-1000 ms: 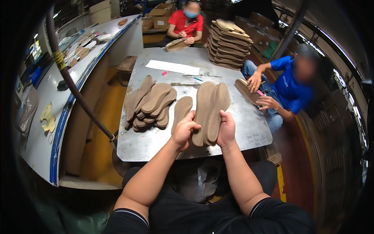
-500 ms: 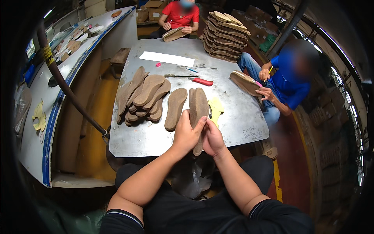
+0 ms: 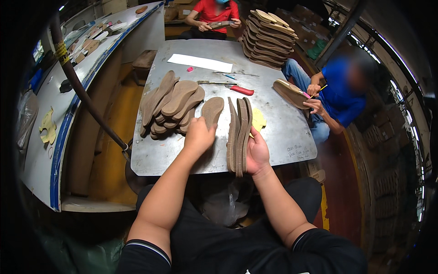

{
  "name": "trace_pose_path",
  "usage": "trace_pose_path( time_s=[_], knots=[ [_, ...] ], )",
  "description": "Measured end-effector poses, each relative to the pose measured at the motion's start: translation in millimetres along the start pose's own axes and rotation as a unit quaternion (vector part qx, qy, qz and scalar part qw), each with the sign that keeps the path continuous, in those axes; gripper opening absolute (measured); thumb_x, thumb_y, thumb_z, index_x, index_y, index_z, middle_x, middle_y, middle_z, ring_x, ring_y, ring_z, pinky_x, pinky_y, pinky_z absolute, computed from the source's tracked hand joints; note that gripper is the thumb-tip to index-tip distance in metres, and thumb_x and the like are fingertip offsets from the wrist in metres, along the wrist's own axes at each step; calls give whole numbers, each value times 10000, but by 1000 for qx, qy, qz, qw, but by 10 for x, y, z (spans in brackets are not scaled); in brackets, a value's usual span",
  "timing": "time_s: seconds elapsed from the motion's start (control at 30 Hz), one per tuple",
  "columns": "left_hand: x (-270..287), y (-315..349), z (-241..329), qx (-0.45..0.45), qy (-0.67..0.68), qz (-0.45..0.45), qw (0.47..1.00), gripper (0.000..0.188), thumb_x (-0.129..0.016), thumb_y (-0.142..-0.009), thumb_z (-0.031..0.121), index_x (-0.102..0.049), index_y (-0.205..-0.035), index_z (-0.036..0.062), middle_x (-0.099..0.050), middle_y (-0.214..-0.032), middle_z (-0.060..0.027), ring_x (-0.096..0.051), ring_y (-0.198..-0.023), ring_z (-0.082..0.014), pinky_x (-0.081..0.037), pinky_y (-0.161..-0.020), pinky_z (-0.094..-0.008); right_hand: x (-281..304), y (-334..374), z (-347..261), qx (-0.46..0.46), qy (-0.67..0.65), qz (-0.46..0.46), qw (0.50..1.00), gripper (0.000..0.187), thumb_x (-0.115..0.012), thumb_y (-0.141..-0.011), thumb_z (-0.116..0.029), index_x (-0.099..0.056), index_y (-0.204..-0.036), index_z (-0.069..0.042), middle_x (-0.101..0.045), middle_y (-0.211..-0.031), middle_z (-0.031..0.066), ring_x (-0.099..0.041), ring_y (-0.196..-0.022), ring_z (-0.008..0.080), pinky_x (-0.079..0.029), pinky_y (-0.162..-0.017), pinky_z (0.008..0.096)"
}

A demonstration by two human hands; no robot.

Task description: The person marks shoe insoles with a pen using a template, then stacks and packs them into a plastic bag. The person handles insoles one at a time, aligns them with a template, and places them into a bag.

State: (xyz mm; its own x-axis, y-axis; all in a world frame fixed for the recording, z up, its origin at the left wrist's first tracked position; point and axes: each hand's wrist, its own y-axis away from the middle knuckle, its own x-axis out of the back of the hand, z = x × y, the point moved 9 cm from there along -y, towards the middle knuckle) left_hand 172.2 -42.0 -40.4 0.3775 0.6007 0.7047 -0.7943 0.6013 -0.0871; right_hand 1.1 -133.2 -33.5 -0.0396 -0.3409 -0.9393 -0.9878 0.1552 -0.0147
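Observation:
My right hand (image 3: 257, 153) holds a small bundle of brown shoe soles (image 3: 239, 137) upright on their long edges, with the palm against their right side. Left of it, my left hand (image 3: 200, 137) grips a single shoe sole (image 3: 212, 109) by its near part, the thumb on its right side. The hand hides the lower end of that sole. Just beyond my left fingers lies a loose pile of brown shoe soles (image 3: 175, 102). A yellow cut-out piece (image 3: 258, 118) lies on the table, partly hidden behind the bundle.
On the metal table (image 3: 283, 132) are a red-handled knife (image 3: 242, 90), a blue pen (image 3: 229, 76), a pink lump (image 3: 190, 69) and a white strip (image 3: 200, 62). A tall sole stack (image 3: 268, 39) stands far right. A blue-shirted person (image 3: 342, 86) and a red-shirted person (image 3: 216, 16) each hold a sole.
My left hand has left the bundle and moved left onto the single sole. My right hand keeps the bundle, now turned more edge-on. The red-shirted person's sole has shifted right and up.

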Motion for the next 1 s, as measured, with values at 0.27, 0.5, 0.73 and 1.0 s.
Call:
trace_pose_path(
  time_s=[0.27, 0.5, 0.73, 1.0],
  knots=[
    [74, 170, 339, -95, -127, 33, 987, 349, -852, -985, 294, -750, -1115, -14, -730, -1191, -267, -688, -1184, -487, -590, -1011, -571, -208, 239, -37, -19, 14, -2, 1000, 620, -323, -1240, -450, -582, -1587, -5, -718, -1480, 176, -709, -1314, 340, -542, -1185, 498],
    [-142, 906, 647, -81, -73, -185, 977, 486, -768, -1034, 383, -802, -852, -67, -758, -864, -339, -766, -898, -520, -618, -844, -583, -157, 983, -316, -6, 105, 37, 994, 563, -408, -1237, -385, -601, -1560, 33, -718, -1501, 201, -703, -1358, 316, -523, -1207, 471],
    [-840, 2263, 618, -70, -194, -256, 944, 758, -838, -962, 629, -661, -1150, -84, -735, -1112, -273, -802, -1018, -436, -677, -829, -480, 68, 1640, -581, 6, 115, 78, 990, 548, -459, -1234, -381, -560, -1601, 13, -722, -1499, 158, -708, -1347, 258, -549, -1180, 440],
    [-1202, 2348, 209, -5, -57, -276, 960, 378, -772, -1034, 245, -702, -1157, -105, -772, -1061, -354, -764, -1069, -526, -623, -938, -538, 97, 1786, -584, 4, 90, 99, 991, 584, -450, -1233, -405, -507, -1648, 0, -700, -1524, 147, -695, -1358, 255, -539, -1185, 442]
  ],
)
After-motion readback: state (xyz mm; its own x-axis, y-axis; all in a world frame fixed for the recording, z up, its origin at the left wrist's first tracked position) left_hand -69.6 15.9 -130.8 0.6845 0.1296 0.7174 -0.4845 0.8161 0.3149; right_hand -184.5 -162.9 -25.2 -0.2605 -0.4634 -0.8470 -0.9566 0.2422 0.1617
